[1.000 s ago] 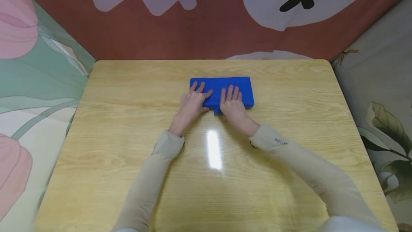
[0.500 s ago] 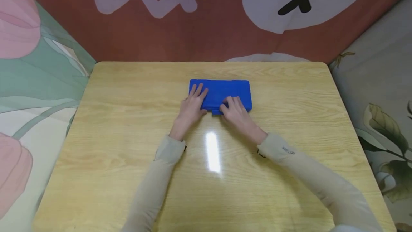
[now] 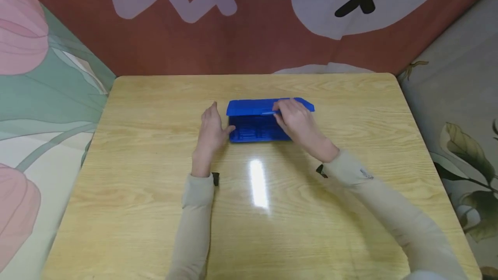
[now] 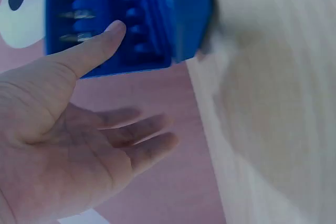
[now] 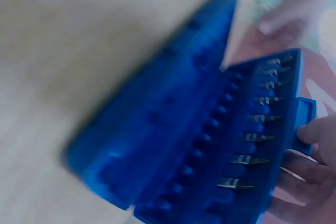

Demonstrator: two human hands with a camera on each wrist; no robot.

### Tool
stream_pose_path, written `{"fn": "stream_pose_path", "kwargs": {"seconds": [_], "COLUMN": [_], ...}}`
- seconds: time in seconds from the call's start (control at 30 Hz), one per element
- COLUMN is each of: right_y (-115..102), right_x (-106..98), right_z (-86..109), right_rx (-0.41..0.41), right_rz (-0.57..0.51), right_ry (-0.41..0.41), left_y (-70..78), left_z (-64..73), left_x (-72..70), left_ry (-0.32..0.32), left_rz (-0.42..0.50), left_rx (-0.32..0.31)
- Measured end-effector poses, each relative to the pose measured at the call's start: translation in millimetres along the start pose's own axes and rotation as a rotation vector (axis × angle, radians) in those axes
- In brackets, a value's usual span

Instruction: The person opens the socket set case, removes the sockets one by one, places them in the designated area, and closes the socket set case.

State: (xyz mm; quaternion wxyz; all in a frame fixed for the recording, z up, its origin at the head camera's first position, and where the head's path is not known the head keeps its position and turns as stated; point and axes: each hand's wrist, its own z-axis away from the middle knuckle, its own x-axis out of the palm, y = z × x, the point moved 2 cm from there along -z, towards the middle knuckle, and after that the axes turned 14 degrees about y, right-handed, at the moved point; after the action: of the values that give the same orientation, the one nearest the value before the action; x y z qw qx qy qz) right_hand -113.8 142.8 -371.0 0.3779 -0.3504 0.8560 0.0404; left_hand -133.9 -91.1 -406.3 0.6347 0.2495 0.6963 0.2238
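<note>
On wood-grain table point(image 3: 132, 150), with reddish-brown cloth point(image 3: 253, 46) behind, flower-patterned cloth point(image 3: 19, 128) to the left, leaf-patterned cloth point(image 3: 472, 159) to the right. Has blue case point(image 3: 249, 131) on table, near the far edge and about mid-width, partly opened, lid point(image 3: 247, 108) tilted up. Pinches lid at the near edge with right hand point(image 3: 297, 121), thumb on tab point(image 5: 304, 119), other fingers curled behind. Carries metal bits point(image 5: 258, 137) in a row inside lid, per right wrist view (a bit blurry there). Holds left hand point(image 3: 210, 131) at left end of case, fingers spread and straight, thumb pointing to the inside (can't tell if touching). Wears light sleeves point(image 3: 196, 191). Catches light streak point(image 3: 258, 182) on table, nearer than case.
</note>
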Motion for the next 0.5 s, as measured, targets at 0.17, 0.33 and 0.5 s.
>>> {"fn": "stream_pose_path", "kwargs": {"seconds": [0.17,0.33,0.5], "right_y": [13,31,62], "right_x": [-8,-9,-2], "right_z": [-27.5,-49.1,-59.8], "right_rx": [0.159,0.272,0.363], "right_rz": [-0.069,-0.127,-0.239], "right_ry": [-0.090,-0.205,-0.296], "left_y": [-3.3,2.8,8.4], "left_z": [2.5,3.5,3.3], "left_x": [13.7,26.0,32.0], "left_ry": [0.002,-0.041,-0.108], "left_rz": [0.001,-0.031,-0.103], "left_rx": [0.053,0.202,0.275]}}
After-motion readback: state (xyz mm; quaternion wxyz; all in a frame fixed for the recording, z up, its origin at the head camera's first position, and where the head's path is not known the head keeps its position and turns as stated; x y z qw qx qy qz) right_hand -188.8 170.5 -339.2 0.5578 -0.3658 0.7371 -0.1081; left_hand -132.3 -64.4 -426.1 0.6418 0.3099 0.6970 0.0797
